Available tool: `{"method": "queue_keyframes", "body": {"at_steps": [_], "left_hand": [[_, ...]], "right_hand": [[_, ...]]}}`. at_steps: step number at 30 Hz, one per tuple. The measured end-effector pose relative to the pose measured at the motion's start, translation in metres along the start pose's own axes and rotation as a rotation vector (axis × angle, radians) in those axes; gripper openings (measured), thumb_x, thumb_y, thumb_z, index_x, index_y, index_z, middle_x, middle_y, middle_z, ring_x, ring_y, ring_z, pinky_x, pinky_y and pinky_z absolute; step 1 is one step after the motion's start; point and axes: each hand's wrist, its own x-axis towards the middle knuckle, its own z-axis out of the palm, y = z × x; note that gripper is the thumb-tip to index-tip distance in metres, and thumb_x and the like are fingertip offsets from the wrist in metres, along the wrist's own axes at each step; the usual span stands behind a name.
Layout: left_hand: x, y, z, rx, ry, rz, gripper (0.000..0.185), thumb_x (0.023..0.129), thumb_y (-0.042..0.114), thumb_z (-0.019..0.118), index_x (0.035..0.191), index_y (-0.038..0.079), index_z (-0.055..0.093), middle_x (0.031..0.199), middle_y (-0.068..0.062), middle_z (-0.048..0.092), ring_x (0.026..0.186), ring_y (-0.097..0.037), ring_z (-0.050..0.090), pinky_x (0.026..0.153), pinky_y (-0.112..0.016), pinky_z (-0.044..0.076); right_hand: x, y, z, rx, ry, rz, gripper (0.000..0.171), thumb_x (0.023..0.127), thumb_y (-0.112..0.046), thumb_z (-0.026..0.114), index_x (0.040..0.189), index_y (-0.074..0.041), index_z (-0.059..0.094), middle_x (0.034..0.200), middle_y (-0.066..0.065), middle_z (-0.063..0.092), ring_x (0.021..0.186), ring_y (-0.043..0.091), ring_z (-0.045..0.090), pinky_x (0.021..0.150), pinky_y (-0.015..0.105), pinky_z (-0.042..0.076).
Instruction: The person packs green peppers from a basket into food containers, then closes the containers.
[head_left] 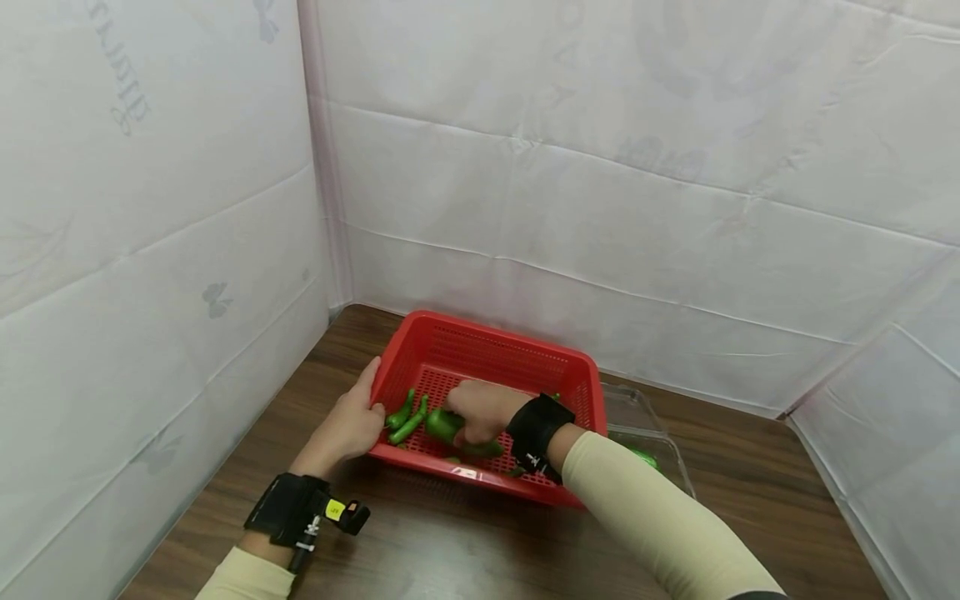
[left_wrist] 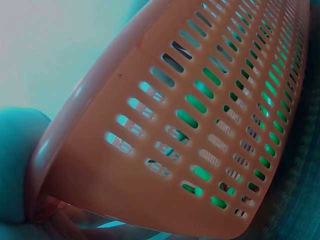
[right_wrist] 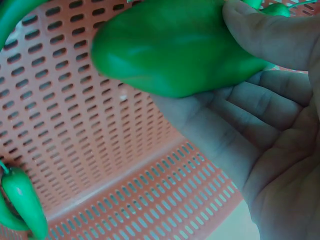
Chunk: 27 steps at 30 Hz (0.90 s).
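A red plastic basket (head_left: 495,329) with slotted sides stands on the wooden table. My left hand (head_left: 347,427) grips its left end by the rim; the left wrist view shows the slotted outer wall (left_wrist: 95,165) close up. Inside the basket, my right hand (head_left: 486,408) holds a large green pepper (right_wrist: 165,50) between thumb and fingers. Slim green chili peppers (head_left: 408,427) lie on the basket floor at its left end, near the left hand. More green pieces lie partly hidden below the right hand and forearm.
Right of the basket is a clear plastic container (head_left: 633,404), partly covered by the right forearm, with something green (head_left: 643,458) in it. White sheeting (head_left: 525,208) walls the table at the back and both sides. Dark wood tabletop (head_left: 420,550) shows in front.
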Motion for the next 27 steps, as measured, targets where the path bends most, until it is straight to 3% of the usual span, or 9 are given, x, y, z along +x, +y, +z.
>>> {"method": "queue_keyframes", "body": {"at_steps": [27], "left_hand": [[0.003,-0.005,-0.005,0.015,-0.010,-0.017,0.074,0.104,0.002,0.038,0.167,0.003,-0.001,0.161,-0.036,0.036,0.143,-0.051,0.046,0.113,-0.067,0.042]], "right_hand": [[-0.012,-0.001,-0.030,-0.003,0.020,-0.028,0.014,0.091,-0.019,0.080,0.086,-0.018,0.066,0.070,-0.009,0.050,0.062,0.005,0.041,0.056,0.020,0.035]]}}
